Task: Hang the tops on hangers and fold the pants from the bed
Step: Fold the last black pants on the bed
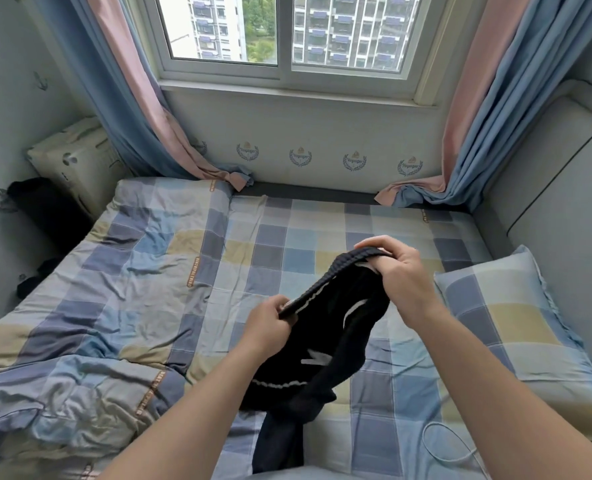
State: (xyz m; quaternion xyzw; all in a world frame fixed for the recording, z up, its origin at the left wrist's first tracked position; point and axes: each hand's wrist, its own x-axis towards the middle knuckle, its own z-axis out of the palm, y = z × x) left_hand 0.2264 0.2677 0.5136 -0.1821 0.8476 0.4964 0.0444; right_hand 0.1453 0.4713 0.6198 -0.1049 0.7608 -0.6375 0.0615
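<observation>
You hold the black pants (325, 341) up at the centre of the frame, above the checked bed (183, 271). Your left grip (270, 320) pinches one end of the ribbed waistband (332, 277) and your right grip (398, 271) clenches the other end. The legs hang toward lower centre, and a pillow (516, 317) lies at right.

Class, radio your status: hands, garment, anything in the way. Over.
Left hand, right hand: both gripping waistband. Black pants held up over bed, not yet folded. Rumpled quilt to left, white cable lower right.
</observation>
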